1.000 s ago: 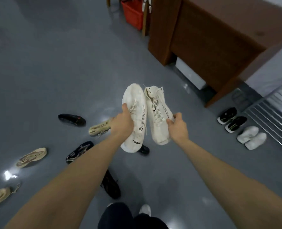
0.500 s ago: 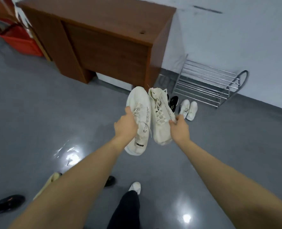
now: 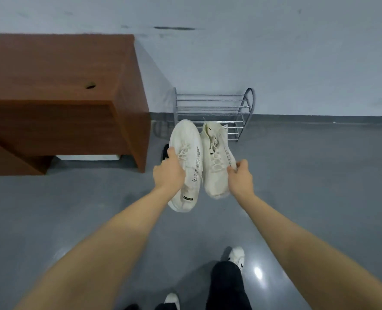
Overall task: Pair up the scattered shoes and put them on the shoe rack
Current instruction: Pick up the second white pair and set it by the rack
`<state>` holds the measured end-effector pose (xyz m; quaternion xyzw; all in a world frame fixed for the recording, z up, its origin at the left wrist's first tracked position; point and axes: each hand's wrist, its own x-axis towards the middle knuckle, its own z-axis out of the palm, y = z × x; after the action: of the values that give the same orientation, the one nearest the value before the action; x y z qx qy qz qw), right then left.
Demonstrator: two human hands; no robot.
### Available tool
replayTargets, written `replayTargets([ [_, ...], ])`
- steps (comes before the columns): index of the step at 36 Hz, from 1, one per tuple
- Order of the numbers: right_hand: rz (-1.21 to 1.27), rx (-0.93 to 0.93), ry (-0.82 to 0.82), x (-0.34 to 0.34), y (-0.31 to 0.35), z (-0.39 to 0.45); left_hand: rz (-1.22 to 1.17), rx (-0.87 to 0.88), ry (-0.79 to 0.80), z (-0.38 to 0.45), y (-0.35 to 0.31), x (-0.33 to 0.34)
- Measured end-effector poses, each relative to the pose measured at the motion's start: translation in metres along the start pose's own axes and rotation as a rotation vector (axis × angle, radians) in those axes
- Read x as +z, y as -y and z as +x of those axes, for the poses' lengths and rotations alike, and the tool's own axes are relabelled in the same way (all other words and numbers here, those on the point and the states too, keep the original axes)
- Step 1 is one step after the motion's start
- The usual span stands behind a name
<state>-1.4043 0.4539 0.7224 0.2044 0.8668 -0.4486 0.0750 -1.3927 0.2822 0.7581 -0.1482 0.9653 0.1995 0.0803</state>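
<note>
Grey glossy floor (image 3: 73, 209), brown desk (image 3: 58, 90), pale wall (image 3: 275, 52)

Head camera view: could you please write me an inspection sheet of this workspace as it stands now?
Surface: grey glossy floor with light glare spots.
Job's things: left white sneaker and right white sneaker held in the air side by side; metal shoe rack against the wall, its visible tiers bare.
Clutter: a dark shoe on the floor, mostly hidden behind the left sneaker.
Grippers: left hand grips the left sneaker; right hand pinches the right sneaker's edge.
Cables: nothing seen.
Surroundings: brown wooden desk left of the rack; pale wall behind; the person's own feet at the bottom.
</note>
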Motion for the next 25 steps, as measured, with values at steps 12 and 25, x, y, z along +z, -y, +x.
replayTargets([
  [12,-0.018,-0.018,-0.043,-0.103,0.003,0.174,0.001,0.034,-0.014,0.12,-0.167,0.04],
  [25,-0.032,0.077,-0.047,-0.142,-0.013,0.316,0.072,0.089,0.051,0.228,-0.267,0.099],
])
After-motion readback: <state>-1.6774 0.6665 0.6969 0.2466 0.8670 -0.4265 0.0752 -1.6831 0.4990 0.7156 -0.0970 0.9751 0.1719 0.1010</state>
